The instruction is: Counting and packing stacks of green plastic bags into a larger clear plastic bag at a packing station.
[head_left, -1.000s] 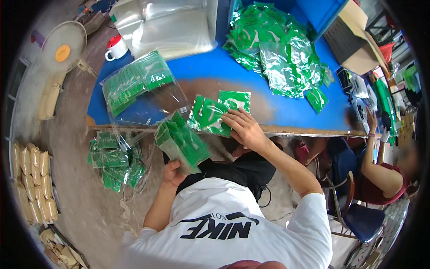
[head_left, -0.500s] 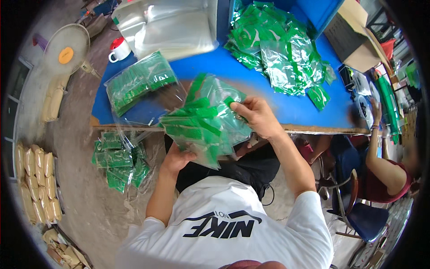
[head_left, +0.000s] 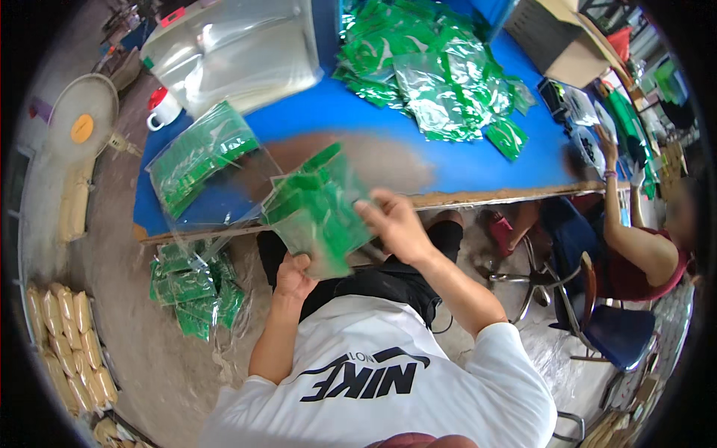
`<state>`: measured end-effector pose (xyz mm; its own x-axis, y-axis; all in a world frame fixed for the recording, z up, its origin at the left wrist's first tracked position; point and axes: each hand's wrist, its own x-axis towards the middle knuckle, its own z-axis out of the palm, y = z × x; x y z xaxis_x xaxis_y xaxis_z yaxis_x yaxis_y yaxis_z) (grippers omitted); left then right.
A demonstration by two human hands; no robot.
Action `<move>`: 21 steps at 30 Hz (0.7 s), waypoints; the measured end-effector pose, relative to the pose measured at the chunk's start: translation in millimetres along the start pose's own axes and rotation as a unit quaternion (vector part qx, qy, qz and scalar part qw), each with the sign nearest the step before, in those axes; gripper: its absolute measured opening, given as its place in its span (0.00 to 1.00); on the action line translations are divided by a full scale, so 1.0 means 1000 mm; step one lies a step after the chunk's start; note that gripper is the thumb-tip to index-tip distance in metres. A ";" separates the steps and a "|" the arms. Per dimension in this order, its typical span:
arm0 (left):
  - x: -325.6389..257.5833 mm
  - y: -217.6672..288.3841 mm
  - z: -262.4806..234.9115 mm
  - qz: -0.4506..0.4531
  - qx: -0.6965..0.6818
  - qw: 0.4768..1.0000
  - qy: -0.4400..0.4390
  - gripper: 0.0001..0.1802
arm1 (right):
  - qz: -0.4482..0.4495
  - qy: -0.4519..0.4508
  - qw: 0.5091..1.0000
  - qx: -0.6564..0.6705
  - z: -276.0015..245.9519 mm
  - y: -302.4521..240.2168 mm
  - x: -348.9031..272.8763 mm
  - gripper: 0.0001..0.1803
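A bunch of clear plastic packets with green bands (head_left: 321,213) is held up at the table's front edge, above my lap. My left hand (head_left: 296,278) grips its lower corner, thumb on top. My right hand (head_left: 399,231) is at the bunch's right edge, its thumb over the edge and its other fingers partly hidden and a little blurred. Left of the bunch, a large clear bag packed with green packets (head_left: 198,160) lies on the blue table (head_left: 295,119). Its loose open end hangs over the front edge.
Green packets (head_left: 441,82) are heaped at the back of the table. Clear plastic sleeves (head_left: 254,56) and a red-and-white mug (head_left: 163,109) stand back left. More bagged green packets (head_left: 196,287) are below the table. A fan (head_left: 82,119) stands left; a co-worker's arm (head_left: 614,201) shows right.
The packets are closer together and less fanned out. My right hand has moved from their upper right part down to the right edge. The whole view has shifted slightly.
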<state>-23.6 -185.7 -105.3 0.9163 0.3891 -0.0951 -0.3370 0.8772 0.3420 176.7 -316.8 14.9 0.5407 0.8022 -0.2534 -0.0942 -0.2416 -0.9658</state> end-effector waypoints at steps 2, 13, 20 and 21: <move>0.004 0.000 0.001 -0.001 0.034 0.998 0.053 0.32 | -0.038 -0.074 0.995 -0.062 -0.002 0.014 0.007 0.20; -0.004 -0.011 -0.001 -0.008 0.075 0.989 0.125 0.33 | -0.173 0.392 0.758 -0.491 -0.181 0.025 0.205 0.45; -0.016 -0.008 0.007 0.032 0.130 0.980 0.150 0.33 | -0.251 0.123 0.730 -0.623 -0.147 0.041 0.149 0.40; -0.017 -0.006 0.002 0.029 0.129 0.979 0.153 0.32 | -0.281 0.100 0.731 -0.614 -0.147 0.033 0.143 0.39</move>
<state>-36.4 -198.4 -103.7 0.7759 0.5374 -0.3305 -0.2846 0.7657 0.5769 373.1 -290.6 -45.4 0.3285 0.8967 0.2968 0.9445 -0.3109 -0.1063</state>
